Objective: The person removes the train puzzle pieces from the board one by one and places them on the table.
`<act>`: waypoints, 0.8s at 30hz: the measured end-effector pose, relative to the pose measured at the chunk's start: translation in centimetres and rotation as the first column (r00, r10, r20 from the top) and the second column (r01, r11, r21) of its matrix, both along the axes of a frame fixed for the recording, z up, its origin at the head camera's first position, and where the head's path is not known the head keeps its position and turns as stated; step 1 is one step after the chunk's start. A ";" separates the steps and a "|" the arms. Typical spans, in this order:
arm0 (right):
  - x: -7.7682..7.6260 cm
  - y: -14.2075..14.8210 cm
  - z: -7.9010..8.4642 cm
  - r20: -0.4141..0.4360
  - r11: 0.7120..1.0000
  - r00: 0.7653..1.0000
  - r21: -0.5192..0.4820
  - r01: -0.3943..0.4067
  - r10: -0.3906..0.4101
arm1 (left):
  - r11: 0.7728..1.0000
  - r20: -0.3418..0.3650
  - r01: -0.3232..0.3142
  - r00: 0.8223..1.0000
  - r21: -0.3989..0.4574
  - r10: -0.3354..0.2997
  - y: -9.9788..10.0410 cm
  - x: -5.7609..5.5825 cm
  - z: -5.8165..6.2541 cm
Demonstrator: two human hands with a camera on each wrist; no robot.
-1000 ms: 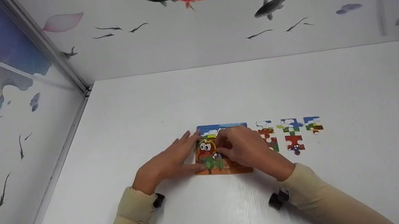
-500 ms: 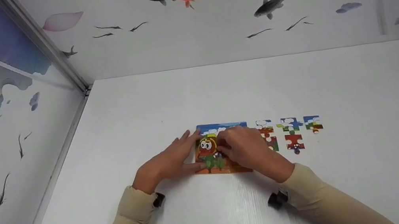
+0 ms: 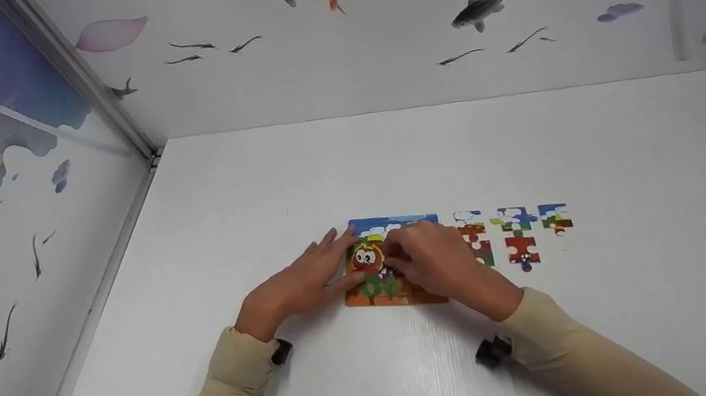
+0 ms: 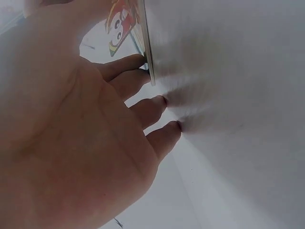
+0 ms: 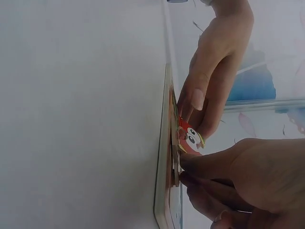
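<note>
A puzzle board [image 3: 398, 301] with a blue-topped, orange-bottomed picture lies on the table. My right hand [image 3: 433, 256] bends over its middle, thumb and fingers pinching a puzzle piece [image 5: 192, 137] with a red face and big white eyes. In the right wrist view this piece stands tilted up from the board. My left hand [image 3: 299, 284] lies at the board's left side, fingers fairly straight along the edge and thumb reaching over the picture near the piece. Fingertips [image 4: 172, 129] of the left hand touch the table. The right hand covers the board's right part.
Several loose puzzle pieces lie just right of the board, among them a blue and green one [image 3: 513, 218], a red one [image 3: 522, 250] and a corner-like one [image 3: 554, 217]. The white table [image 3: 431, 157] meets printed walls [image 3: 376, 74] at the back and left.
My left thumb has shifted upward from the board's lower left onto the picture by the face. The right hand stays almost still over the board, and the loose pieces have not moved.
</note>
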State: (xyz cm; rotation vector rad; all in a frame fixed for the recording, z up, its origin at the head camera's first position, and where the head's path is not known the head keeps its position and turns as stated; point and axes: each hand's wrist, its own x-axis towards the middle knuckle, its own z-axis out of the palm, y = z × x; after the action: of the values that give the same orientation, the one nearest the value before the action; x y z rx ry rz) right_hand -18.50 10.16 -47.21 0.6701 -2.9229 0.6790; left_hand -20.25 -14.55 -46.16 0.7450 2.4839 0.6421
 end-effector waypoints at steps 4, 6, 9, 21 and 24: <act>0.1 0.0 0.0 -0.018 1.000 1.000 -0.004 -0.014 0.014 | 0.999 -0.050 0.031 0.998 -0.012 -0.032 0.2 0.0 -0.2; 0.1 0.0 0.0 -0.026 1.000 1.000 -0.006 -0.017 0.017 | 0.999 -0.061 0.038 0.997 -0.014 -0.039 0.2 0.0 -0.2; 0.2 0.0 0.0 -0.041 1.000 0.999 -0.018 -0.023 0.022 | 1.000 -0.053 0.018 0.998 -0.016 -0.019 0.3 0.1 -0.2; 0.3 0.1 0.5 -0.034 0.995 0.998 -0.079 -0.063 0.061 | 0.999 -0.032 -0.035 0.999 -0.015 0.035 0.8 0.3 -0.1; 0.1 0.4 0.6 0.044 0.983 0.995 -0.166 -0.080 0.089 | 0.999 -0.026 -0.038 0.999 -0.018 0.038 0.7 0.2 -0.3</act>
State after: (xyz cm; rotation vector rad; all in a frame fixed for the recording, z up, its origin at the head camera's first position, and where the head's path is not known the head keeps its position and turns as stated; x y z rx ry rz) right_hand -18.40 10.52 -46.62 0.7726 -2.8565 0.9470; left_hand -20.00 -13.84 -46.42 0.7046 2.5292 0.6262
